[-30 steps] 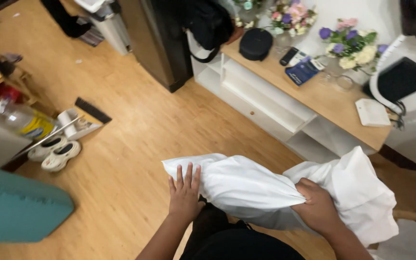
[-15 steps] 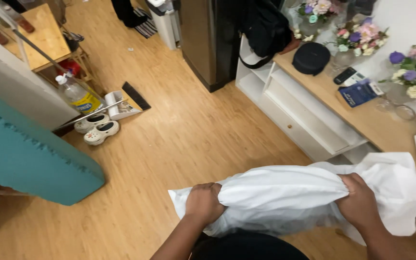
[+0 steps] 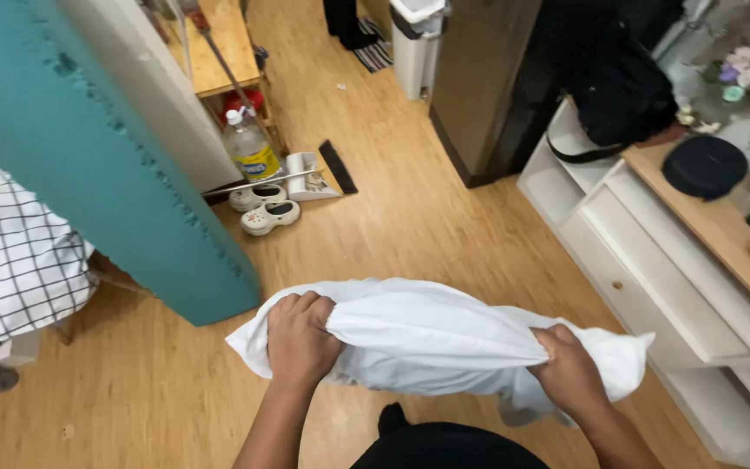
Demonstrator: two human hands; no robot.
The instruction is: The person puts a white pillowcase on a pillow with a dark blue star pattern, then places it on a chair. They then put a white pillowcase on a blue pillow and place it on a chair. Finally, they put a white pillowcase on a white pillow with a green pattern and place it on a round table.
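Observation:
A white pillow in a white case (image 3: 431,334) is held across in front of me, above the wooden floor. My left hand (image 3: 299,337) grips its left end, fingers bunched into the fabric. At the right end my right hand (image 3: 569,369) clutches the gathered cloth. The pillow sags slightly between both hands. My dark trousers (image 3: 444,445) show below it.
A teal ironing board (image 3: 106,148) leans at the left, beside a checked cloth (image 3: 10,260). White slippers (image 3: 266,208), a plastic bottle (image 3: 249,148) and a dustpan (image 3: 310,174) lie further off. A white shelf unit (image 3: 653,260) with a wooden top stands to the right, a bin (image 3: 414,43) and dark cabinet (image 3: 488,78) behind.
My view has swung left, bringing the teal board close. Both hands have closed on the pillow's ends and now hold it bunched and level; the left hand was flat on it before.

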